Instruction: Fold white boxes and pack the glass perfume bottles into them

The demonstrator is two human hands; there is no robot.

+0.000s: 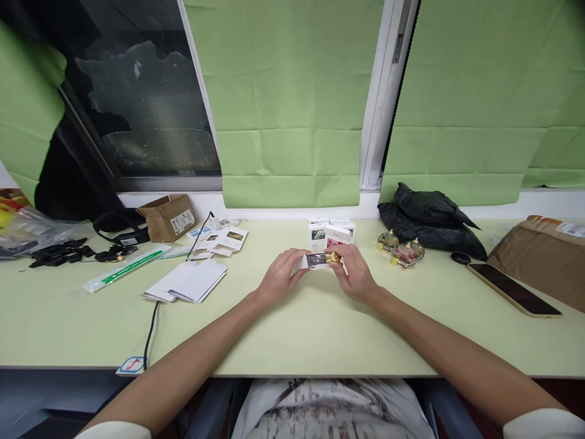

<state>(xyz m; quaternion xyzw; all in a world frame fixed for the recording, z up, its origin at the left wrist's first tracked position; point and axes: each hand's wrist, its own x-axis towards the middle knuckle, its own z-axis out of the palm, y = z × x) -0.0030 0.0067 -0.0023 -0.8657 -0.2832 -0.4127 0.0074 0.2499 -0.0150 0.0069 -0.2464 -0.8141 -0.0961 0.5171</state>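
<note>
My left hand point(280, 277) and my right hand point(354, 274) meet at the middle of the pale green table point(292, 341). Between them they hold a small white box point(315, 260) lying on its side, with a gold-capped little bottle point(333, 257) at its right end under my right fingers. Just behind stand a few small white boxes point(331, 233) with pictures on them. To the right lie two or three small round gold-capped bottles point(401, 248).
A stack of flat white cards point(187, 281) and more flattened boxes point(223, 239) lie left of centre, with a black cable point(153, 317). A phone point(512, 288), black bag point(429, 221) and brown parcel point(543, 256) sit right. A cardboard box point(168, 216) stands back left.
</note>
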